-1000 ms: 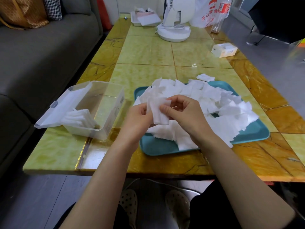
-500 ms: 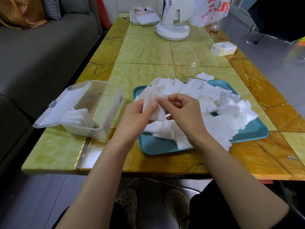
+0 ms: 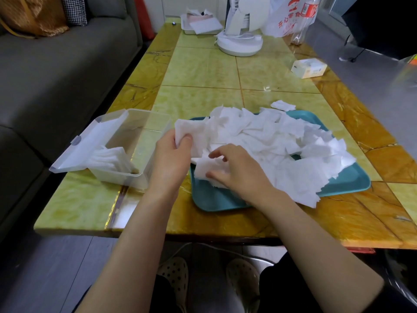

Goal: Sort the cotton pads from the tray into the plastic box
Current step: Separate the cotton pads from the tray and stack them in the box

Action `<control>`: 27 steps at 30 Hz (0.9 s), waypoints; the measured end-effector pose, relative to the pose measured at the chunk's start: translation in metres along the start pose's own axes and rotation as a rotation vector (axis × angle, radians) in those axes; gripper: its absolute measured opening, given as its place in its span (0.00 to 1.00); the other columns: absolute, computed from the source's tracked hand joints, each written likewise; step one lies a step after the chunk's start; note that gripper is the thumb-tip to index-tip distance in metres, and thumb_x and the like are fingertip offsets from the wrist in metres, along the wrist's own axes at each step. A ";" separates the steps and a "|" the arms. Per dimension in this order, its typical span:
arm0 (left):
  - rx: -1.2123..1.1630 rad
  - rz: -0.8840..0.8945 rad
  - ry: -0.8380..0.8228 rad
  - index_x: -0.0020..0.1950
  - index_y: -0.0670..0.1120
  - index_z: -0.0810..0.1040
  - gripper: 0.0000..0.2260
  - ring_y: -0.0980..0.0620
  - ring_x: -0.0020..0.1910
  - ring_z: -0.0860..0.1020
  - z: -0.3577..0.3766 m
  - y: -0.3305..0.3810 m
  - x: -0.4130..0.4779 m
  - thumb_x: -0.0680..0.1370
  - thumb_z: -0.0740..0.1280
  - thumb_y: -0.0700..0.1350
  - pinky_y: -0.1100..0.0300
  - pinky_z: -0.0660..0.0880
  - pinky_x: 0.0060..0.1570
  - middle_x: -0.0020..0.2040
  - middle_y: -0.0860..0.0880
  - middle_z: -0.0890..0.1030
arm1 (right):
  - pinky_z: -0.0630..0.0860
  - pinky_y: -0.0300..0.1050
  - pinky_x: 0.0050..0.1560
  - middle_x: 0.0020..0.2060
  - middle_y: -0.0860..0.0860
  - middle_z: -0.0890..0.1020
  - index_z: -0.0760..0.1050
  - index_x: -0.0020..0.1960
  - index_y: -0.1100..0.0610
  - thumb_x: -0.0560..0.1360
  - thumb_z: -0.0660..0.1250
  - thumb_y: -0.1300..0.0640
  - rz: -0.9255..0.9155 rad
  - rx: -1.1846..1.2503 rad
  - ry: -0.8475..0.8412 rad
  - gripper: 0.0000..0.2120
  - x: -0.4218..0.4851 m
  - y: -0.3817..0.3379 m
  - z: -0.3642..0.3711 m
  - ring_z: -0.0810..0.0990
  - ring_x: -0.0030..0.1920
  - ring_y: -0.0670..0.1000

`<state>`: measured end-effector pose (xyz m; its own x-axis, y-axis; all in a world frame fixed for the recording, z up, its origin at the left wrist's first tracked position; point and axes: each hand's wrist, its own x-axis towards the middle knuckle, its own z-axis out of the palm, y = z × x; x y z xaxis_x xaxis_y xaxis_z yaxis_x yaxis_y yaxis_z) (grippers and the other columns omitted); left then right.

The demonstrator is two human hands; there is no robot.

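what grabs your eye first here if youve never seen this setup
A big loose heap of white cotton pads spills over a teal tray at the centre-right of the table. Next, the left hand grips a small stack of pads beside the tray, while the right hand touches the heap's near edge. Left of them, an open clear plastic box holds a few pads already.

Tiled table (image 3: pixel 203 71), green centre with amber border. Grey sofa (image 3: pixel 56 71) along its left side, carrying a golden-brown bag (image 3: pixel 33 16) and a houndstooth cushion (image 3: pixel 74 10). At the far end: white fan (image 3: pixel 240 42), white plastic bag (image 3: pixel 291 19) with red print, shallow white dish (image 3: pixel 198 27) of papers. Small white carton (image 3: pixel 309 68) near the right edge. Spotted slippers (image 3: pixel 173 274) beneath.
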<state>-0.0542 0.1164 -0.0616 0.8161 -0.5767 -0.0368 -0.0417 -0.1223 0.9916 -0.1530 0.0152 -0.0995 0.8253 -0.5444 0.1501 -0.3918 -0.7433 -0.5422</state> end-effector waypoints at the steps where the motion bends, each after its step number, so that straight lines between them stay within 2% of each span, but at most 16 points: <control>1: -0.005 0.007 0.000 0.45 0.46 0.77 0.08 0.45 0.48 0.78 -0.001 0.002 -0.001 0.78 0.59 0.41 0.39 0.74 0.56 0.48 0.40 0.80 | 0.65 0.41 0.51 0.57 0.48 0.74 0.73 0.61 0.52 0.72 0.70 0.49 -0.024 -0.115 -0.072 0.20 -0.001 0.001 0.003 0.70 0.57 0.49; 2: -0.006 0.012 0.002 0.46 0.42 0.77 0.08 0.47 0.46 0.77 -0.001 0.003 -0.002 0.76 0.60 0.43 0.39 0.74 0.56 0.48 0.39 0.79 | 0.65 0.43 0.52 0.59 0.49 0.73 0.71 0.62 0.53 0.72 0.69 0.48 -0.044 -0.204 -0.118 0.21 -0.001 0.001 0.006 0.69 0.59 0.51; 4: -0.005 0.011 0.008 0.51 0.37 0.77 0.16 0.48 0.46 0.76 -0.001 0.004 -0.003 0.72 0.59 0.47 0.39 0.74 0.55 0.50 0.36 0.79 | 0.65 0.44 0.51 0.59 0.51 0.73 0.71 0.63 0.54 0.74 0.67 0.50 -0.072 -0.285 -0.094 0.19 0.000 -0.001 0.008 0.68 0.59 0.53; 5: -0.003 0.010 0.006 0.51 0.38 0.77 0.16 0.48 0.46 0.76 -0.001 0.004 -0.004 0.72 0.59 0.47 0.39 0.74 0.56 0.51 0.34 0.79 | 0.65 0.44 0.49 0.58 0.51 0.74 0.72 0.62 0.53 0.75 0.65 0.52 -0.082 -0.294 -0.056 0.16 0.001 -0.002 0.008 0.68 0.58 0.53; 7: 0.010 0.018 0.000 0.49 0.43 0.76 0.08 0.47 0.47 0.76 -0.002 0.002 -0.003 0.76 0.60 0.44 0.38 0.74 0.56 0.52 0.34 0.79 | 0.62 0.41 0.44 0.54 0.51 0.76 0.75 0.58 0.54 0.77 0.61 0.53 -0.096 -0.298 0.022 0.11 0.002 -0.004 0.008 0.69 0.56 0.52; 9: 0.017 0.014 0.027 0.44 0.47 0.75 0.07 0.48 0.46 0.76 -0.002 0.000 -0.001 0.79 0.59 0.41 0.39 0.74 0.56 0.48 0.38 0.79 | 0.62 0.41 0.43 0.51 0.52 0.76 0.77 0.55 0.56 0.79 0.60 0.52 -0.083 -0.261 0.084 0.11 0.004 -0.003 0.008 0.69 0.54 0.52; 11: 0.026 0.008 0.064 0.42 0.50 0.75 0.10 0.47 0.47 0.78 -0.003 -0.001 0.001 0.80 0.59 0.39 0.41 0.75 0.56 0.47 0.42 0.79 | 0.63 0.42 0.45 0.48 0.55 0.76 0.78 0.52 0.59 0.78 0.62 0.54 -0.052 -0.150 0.170 0.11 0.006 -0.002 0.005 0.70 0.53 0.54; 13: 0.033 0.010 0.090 0.42 0.52 0.75 0.10 0.44 0.51 0.79 -0.004 0.000 0.001 0.80 0.59 0.40 0.42 0.76 0.56 0.49 0.42 0.81 | 0.62 0.40 0.42 0.42 0.54 0.76 0.78 0.48 0.59 0.77 0.64 0.56 0.001 0.030 0.293 0.08 0.006 -0.003 -0.001 0.72 0.48 0.53; 16: 0.063 0.029 0.140 0.43 0.51 0.73 0.08 0.42 0.53 0.78 -0.004 -0.002 0.003 0.80 0.59 0.42 0.41 0.75 0.56 0.50 0.42 0.80 | 0.65 0.32 0.36 0.33 0.48 0.75 0.74 0.40 0.57 0.77 0.65 0.56 0.100 0.391 0.417 0.08 0.004 -0.009 -0.018 0.70 0.36 0.43; 18: 0.087 0.037 0.152 0.43 0.50 0.73 0.07 0.43 0.50 0.78 -0.003 -0.003 0.005 0.80 0.60 0.42 0.43 0.75 0.54 0.47 0.43 0.79 | 0.67 0.30 0.36 0.31 0.44 0.74 0.73 0.39 0.56 0.77 0.65 0.56 0.136 0.604 0.386 0.09 0.002 -0.013 -0.028 0.70 0.33 0.40; 20: 0.078 0.047 0.115 0.45 0.45 0.75 0.06 0.48 0.44 0.76 -0.001 -0.004 0.005 0.79 0.60 0.42 0.46 0.75 0.50 0.44 0.44 0.78 | 0.71 0.34 0.36 0.28 0.42 0.73 0.73 0.37 0.57 0.77 0.65 0.58 0.123 0.756 0.295 0.10 0.001 -0.017 -0.033 0.70 0.32 0.39; 21: 0.070 0.050 0.083 0.48 0.40 0.76 0.07 0.49 0.43 0.75 0.001 -0.004 0.004 0.78 0.60 0.42 0.47 0.74 0.48 0.44 0.42 0.78 | 0.72 0.34 0.35 0.29 0.44 0.74 0.74 0.39 0.59 0.77 0.65 0.59 0.116 0.795 0.244 0.09 0.001 -0.018 -0.032 0.72 0.32 0.40; 24: 0.054 0.053 -0.039 0.51 0.34 0.76 0.10 0.50 0.42 0.73 0.008 -0.005 -0.001 0.79 0.59 0.39 0.51 0.71 0.42 0.44 0.39 0.78 | 0.74 0.35 0.35 0.39 0.64 0.80 0.76 0.48 0.69 0.76 0.65 0.61 0.121 0.787 0.168 0.10 0.002 -0.021 -0.024 0.75 0.38 0.47; 25: 0.045 0.052 -0.083 0.50 0.33 0.76 0.10 0.50 0.41 0.73 0.010 -0.005 -0.003 0.79 0.58 0.38 0.52 0.70 0.42 0.43 0.38 0.78 | 0.75 0.38 0.36 0.41 0.67 0.79 0.76 0.48 0.70 0.76 0.66 0.61 0.123 0.769 0.171 0.10 0.002 -0.020 -0.020 0.75 0.38 0.49; 27: 0.024 0.059 -0.143 0.50 0.33 0.76 0.11 0.49 0.42 0.73 0.014 -0.005 -0.005 0.80 0.58 0.39 0.51 0.70 0.43 0.45 0.32 0.78 | 0.75 0.42 0.39 0.39 0.64 0.80 0.77 0.45 0.67 0.75 0.68 0.59 0.138 0.745 0.199 0.09 0.003 -0.020 -0.018 0.76 0.38 0.49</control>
<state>-0.0659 0.1087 -0.0678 0.7217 -0.6922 0.0023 -0.1020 -0.1031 0.9894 -0.1501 0.0213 -0.0740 0.6726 -0.7250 0.1483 -0.0510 -0.2453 -0.9681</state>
